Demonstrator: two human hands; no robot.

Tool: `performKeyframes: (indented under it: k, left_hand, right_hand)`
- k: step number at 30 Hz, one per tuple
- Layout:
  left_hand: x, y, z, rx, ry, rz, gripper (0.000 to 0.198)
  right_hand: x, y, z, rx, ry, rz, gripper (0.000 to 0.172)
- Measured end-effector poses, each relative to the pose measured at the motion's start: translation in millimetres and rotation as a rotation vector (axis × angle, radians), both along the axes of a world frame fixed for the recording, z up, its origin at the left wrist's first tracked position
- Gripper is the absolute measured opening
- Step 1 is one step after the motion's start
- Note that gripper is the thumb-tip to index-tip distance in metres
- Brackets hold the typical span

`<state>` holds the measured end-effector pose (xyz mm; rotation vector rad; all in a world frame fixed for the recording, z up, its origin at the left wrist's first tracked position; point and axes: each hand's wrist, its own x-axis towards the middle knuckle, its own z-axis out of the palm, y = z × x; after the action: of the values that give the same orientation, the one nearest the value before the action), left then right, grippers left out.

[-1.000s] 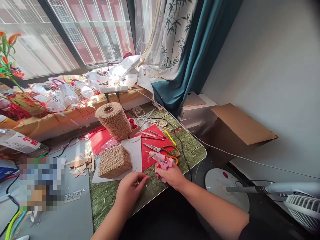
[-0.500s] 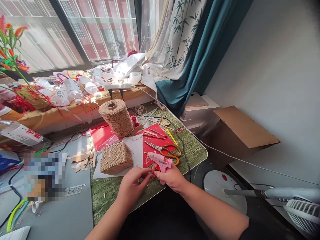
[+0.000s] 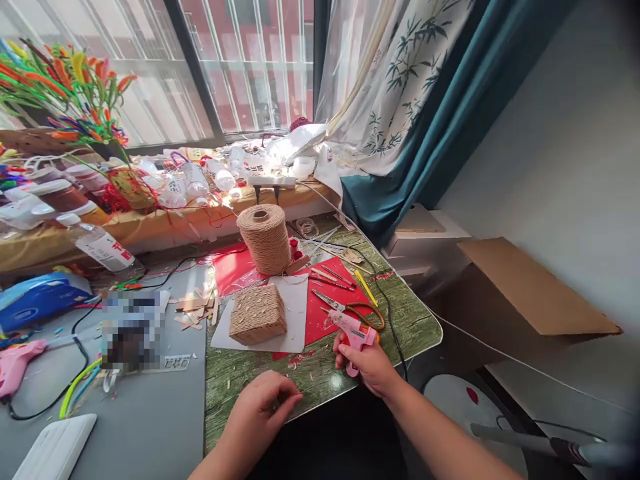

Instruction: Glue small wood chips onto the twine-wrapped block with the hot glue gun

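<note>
1. At the far left, one pink plastic glue gun lies on the grey tabletop, well apart from both hands.
2. Next comes one loose heap of flat, pale wooden sticks; they overlap, so I cannot count them exactly.
3. Then there is one box-shaped block wrapped in brown twine. It lies on one white sheet, over the green wood-patterned tabletop. Its long axis seems to run from left to right, but I cannot be sure.
4. The left hand is on the near side of this block, apart from it, and is the nearer of the two hands. Its grip is half curled, thumb close to forefinger; I cannot tell whether some tiny thing is pinched there.
5. Behind the block stands one large spool of brown twine.
6. One pair of metal scissors with orange-brown handles lies on a red sheet.
7. The right hand has its grip clenched around one pink glue gun with printed body. The block lies to the left of this grip, and the nozzle points left and away from the person.
8. Beyond it lies one slim yellow stick.
</note>
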<state>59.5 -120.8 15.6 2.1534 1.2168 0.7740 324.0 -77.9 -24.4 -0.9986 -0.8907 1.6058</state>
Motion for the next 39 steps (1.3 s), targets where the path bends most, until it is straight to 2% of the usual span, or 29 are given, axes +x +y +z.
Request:
performKeyframes:
  k: [5,8,11,15,18,19,21,22,24,26,28,32,35,39]
  left_hand:
    - [-41.1,-33.6,-11.6,-0.075,0.102,0.121,0.016]
    - [-56.3,-37.7,-12.6,-0.039,0.123,0.200,0.025]
    - [-64.4,-31.7,-8.8,0.002,0.151,0.163,0.034]
    - [-77.2,-18.1,4.9,0.013,0.109,-0.007,0.006]
    - [-96.1,-2.3,18.5,0.149,-0.064,-0.056,0.008]
    - [-103.2,5.6,23.0,0.198,-0.134,-0.021,0.011]
    - [-115.7,26.8,30.7,0.257,-0.285,0.130,0.012]
    - [-120.1,39.9,33.2,0.284,-0.377,0.241,0.025]
    - [-124.1,68.2,34.2,0.228,-0.444,0.274,0.058]
    - [-122.0,94.4,28.1,0.184,-0.454,0.219,0.072]
    - [-115.9,112.4,15.7,0.187,-0.434,0.154,0.080]
    - [-105.0,118.3,-12.6,0.178,-0.357,0.107,0.103]
    - [-103.7,112.4,-22.2,0.071,-0.317,0.097,0.109]
    - [-103.7,112.0,-19.1,0.053,-0.333,0.114,0.103]
  right_hand:
    - [-2.3,-1.5,-5.3,-0.002,-0.048,0.016,0.028]
    - [-3.1,-1.3,-6.1,-0.005,-0.065,0.043,0.026]
    - [-3.5,-2.3,-8.6,-0.001,-0.092,0.064,0.026]
    - [-5.5,-3.5,-9.4,0.002,-0.128,0.058,0.029]
    - [-7.7,-3.3,-7.9,0.008,-0.136,0.069,0.029]
    - [-8.2,-3.1,-7.8,0.010,-0.137,0.073,0.029]
    - [-8.4,-2.5,-8.5,0.015,-0.142,0.075,0.029]
    - [-8.2,-2.3,-9.6,0.019,-0.146,0.074,0.029]
    - [-7.4,-1.9,-12.6,0.030,-0.156,0.072,0.026]
    - [-6.8,-1.8,-16.0,0.033,-0.151,0.068,0.022]
    - [-7.0,-2.2,-18.4,0.033,-0.124,0.067,0.020]
    - [-10.3,-3.8,-13.9,0.055,-0.073,0.042,0.023]
    - [-15.7,-0.1,2.9,0.063,-0.074,-0.011,0.031]
    - [-32.2,22.1,39.5,0.040,-0.104,-0.107,0.031]
